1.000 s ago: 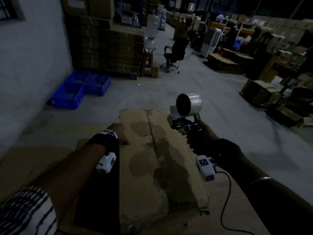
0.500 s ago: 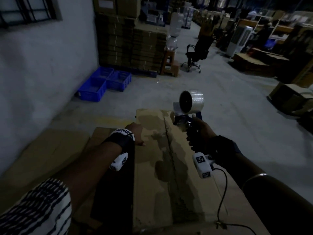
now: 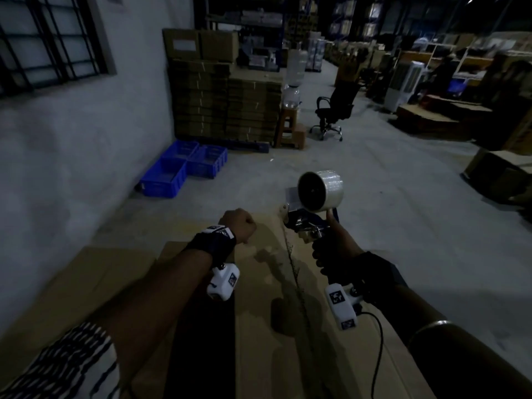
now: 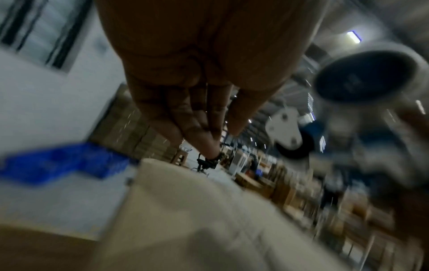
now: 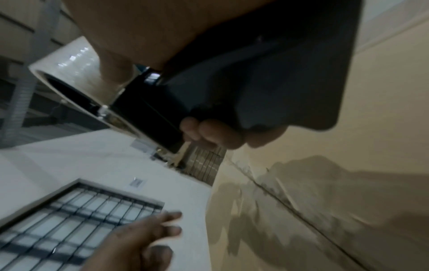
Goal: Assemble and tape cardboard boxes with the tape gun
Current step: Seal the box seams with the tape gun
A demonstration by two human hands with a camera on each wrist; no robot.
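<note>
- The right hand (image 3: 335, 249) grips the tape gun (image 3: 311, 208) by its handle, fingers (image 5: 209, 133) curled round it, at the far end of the box (image 3: 259, 326), just right of its centre seam.
- The left hand (image 3: 239, 226) is over the box's far left edge, fingers (image 4: 197, 117) straight and holding nothing.
- Blue crates (image 3: 184, 165) sit on the floor by the wall.

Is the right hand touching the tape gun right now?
Touching. The right wrist view shows the right hand with fingers curled round the tape gun at its black handle.
</note>
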